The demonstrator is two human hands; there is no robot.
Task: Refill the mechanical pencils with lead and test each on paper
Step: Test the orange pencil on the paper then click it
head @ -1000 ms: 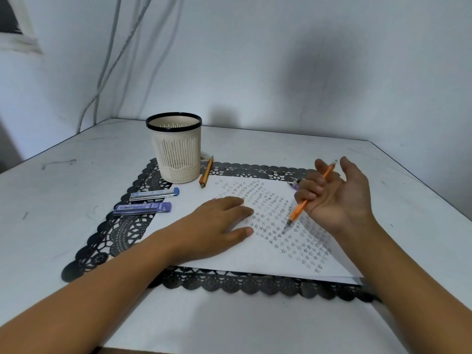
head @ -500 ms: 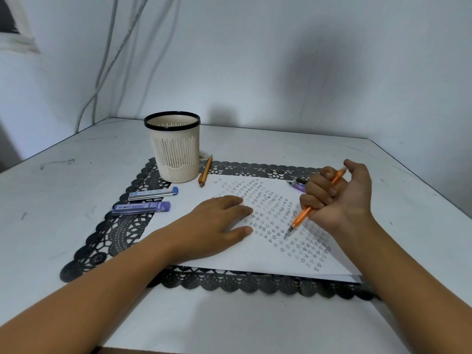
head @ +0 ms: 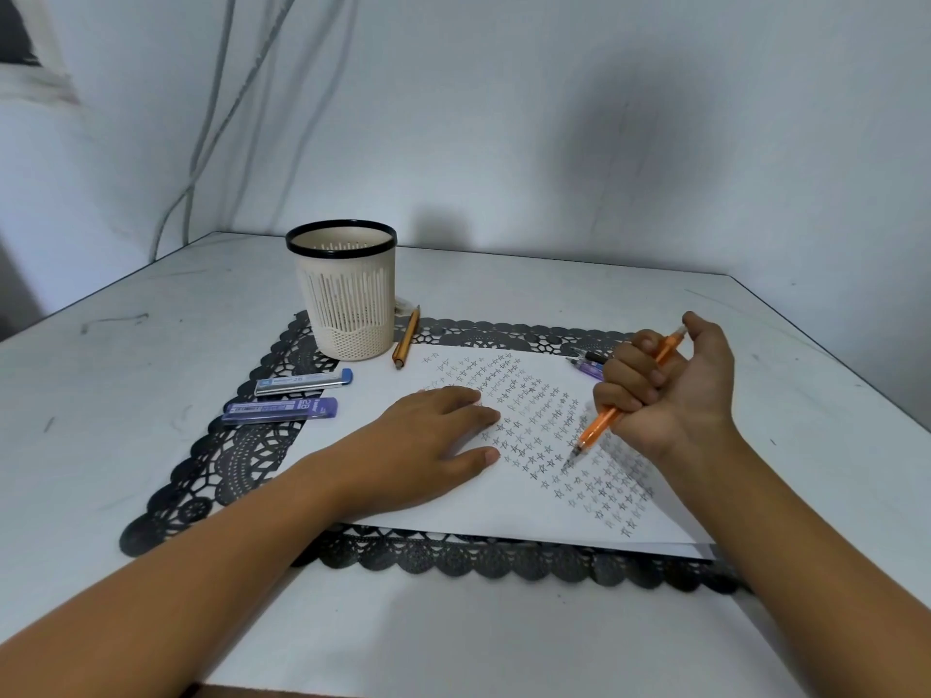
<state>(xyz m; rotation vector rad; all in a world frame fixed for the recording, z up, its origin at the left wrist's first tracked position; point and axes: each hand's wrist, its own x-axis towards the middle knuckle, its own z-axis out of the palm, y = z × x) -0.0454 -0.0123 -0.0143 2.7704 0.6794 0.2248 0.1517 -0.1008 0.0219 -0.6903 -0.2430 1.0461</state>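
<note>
Over the white star-marked paper (head: 504,508), our right hand (head: 670,395) wraps its fingers round the slim orange mechanical pencil (head: 595,430), tip slanting down-left toward the sheet; our left hand (head: 428,445) lies flat.

Left grip (head: 433,440) flat, palm down; right grip (head: 670,395) fisted

Bare table (head: 126,395) along left, near and right edges, room to pass. Far middle: tall holder (head: 347,304), loose pencil (head: 406,340) just beside it. Left of paper (head: 504,516): grey lead case (head: 302,382), purple lead case (head: 279,410). On paper: left hand (head: 428,445) flat; right hand (head: 670,390) gripping held pencil (head: 599,425) over its right half.
</note>
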